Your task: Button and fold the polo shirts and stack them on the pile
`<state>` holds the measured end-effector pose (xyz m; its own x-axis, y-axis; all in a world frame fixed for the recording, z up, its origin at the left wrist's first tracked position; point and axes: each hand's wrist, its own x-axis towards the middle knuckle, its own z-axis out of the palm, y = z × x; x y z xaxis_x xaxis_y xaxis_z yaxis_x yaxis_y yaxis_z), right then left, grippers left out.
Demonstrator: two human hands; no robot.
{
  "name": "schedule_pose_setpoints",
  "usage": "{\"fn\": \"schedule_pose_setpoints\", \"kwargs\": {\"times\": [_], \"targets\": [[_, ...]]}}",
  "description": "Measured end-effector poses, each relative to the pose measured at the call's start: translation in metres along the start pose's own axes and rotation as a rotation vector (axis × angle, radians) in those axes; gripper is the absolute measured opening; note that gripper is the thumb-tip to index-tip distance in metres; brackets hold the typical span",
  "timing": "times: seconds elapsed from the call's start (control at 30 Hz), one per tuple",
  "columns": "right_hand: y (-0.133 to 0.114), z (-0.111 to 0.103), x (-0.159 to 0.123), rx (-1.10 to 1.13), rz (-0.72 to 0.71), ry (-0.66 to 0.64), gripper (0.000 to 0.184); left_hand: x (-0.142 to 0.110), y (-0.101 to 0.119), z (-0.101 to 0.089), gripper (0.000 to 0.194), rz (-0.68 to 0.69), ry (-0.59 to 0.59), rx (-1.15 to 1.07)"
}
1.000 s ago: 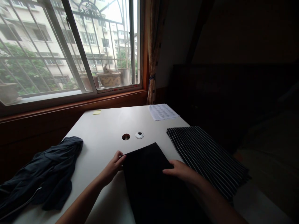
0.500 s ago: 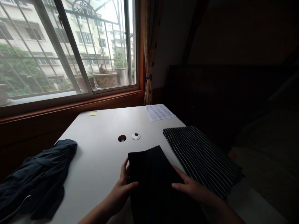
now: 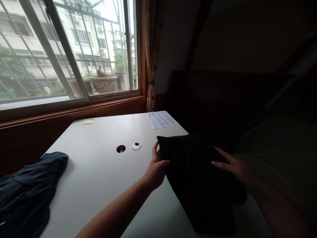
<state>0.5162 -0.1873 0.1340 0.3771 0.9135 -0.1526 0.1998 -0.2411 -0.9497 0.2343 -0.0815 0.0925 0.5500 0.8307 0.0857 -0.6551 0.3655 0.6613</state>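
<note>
Head view: black cloth was held over the right side of the white table, its left edge gripped by the left hand, its right by the right hand; papers were seen beyond

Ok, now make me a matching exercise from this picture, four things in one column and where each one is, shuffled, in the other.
Things:
1. black cloth
2. dark blue garment
3. yellow note
4. printed sheets

Places:
A. near the far left corner of the white table
B. held between the left hand and the right hand
C. at the far right corner of the white table
D. along the near left side of the white table

Right pairs: 1-B, 2-D, 3-A, 4-C.
</note>
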Motion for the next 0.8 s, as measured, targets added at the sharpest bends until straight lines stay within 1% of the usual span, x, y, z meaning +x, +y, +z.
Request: {"fn": "schedule_pose_setpoints", "kwargs": {"times": [0.1, 0.17, 0.23, 0.3, 0.33, 0.4, 0.47, 0.53, 0.6, 0.7, 0.73, 0.8], "targets": [[-0.015, -0.019, 0.030, 0.071, 0.022, -0.004, 0.071, 0.047, -0.015, 0.011, 0.101, 0.002, 0.004, -0.032], [-0.017, -0.027, 0.053, 0.124, 0.043, -0.016, 0.066, 0.077, -0.026, 0.012, 0.102, -0.003, 0.038, -0.045], [-0.012, -0.031, 0.075, 0.154, 0.080, -0.040, 0.063, 0.099, -0.038, 0.008, 0.101, -0.034, 0.128, -0.032], [0.002, -0.033, 0.094, 0.149, 0.149, -0.002, 0.061, 0.109, -0.051, -0.002, 0.094, -0.099, 0.241, 0.011], [0.010, -0.034, 0.101, 0.147, 0.186, 0.020, 0.062, 0.109, -0.057, -0.009, 0.090, -0.137, 0.282, 0.030], [0.028, -0.037, 0.107, 0.152, 0.259, 0.017, 0.067, 0.101, -0.070, -0.021, 0.084, -0.203, 0.324, 0.053], [0.044, -0.043, 0.104, 0.152, 0.301, -0.024, 0.072, 0.086, -0.080, -0.032, 0.082, -0.246, 0.336, 0.059], [0.057, -0.050, 0.095, 0.142, 0.318, -0.052, 0.075, 0.069, -0.088, -0.037, 0.081, -0.272, 0.330, 0.065], [0.065, -0.055, 0.083, 0.135, 0.319, -0.078, 0.073, 0.054, -0.092, -0.036, 0.081, -0.290, 0.289, 0.075], [0.071, -0.057, 0.070, 0.135, 0.316, -0.133, 0.071, 0.036, -0.095, -0.028, 0.088, -0.337, 0.205, 0.103], [0.071, -0.056, 0.068, 0.122, 0.318, -0.137, 0.072, 0.033, -0.096, -0.024, 0.093, -0.352, 0.180, 0.112], [0.069, -0.055, 0.068, 0.075, 0.312, -0.105, 0.074, 0.028, -0.096, -0.015, 0.101, -0.362, 0.141, 0.134]]}}
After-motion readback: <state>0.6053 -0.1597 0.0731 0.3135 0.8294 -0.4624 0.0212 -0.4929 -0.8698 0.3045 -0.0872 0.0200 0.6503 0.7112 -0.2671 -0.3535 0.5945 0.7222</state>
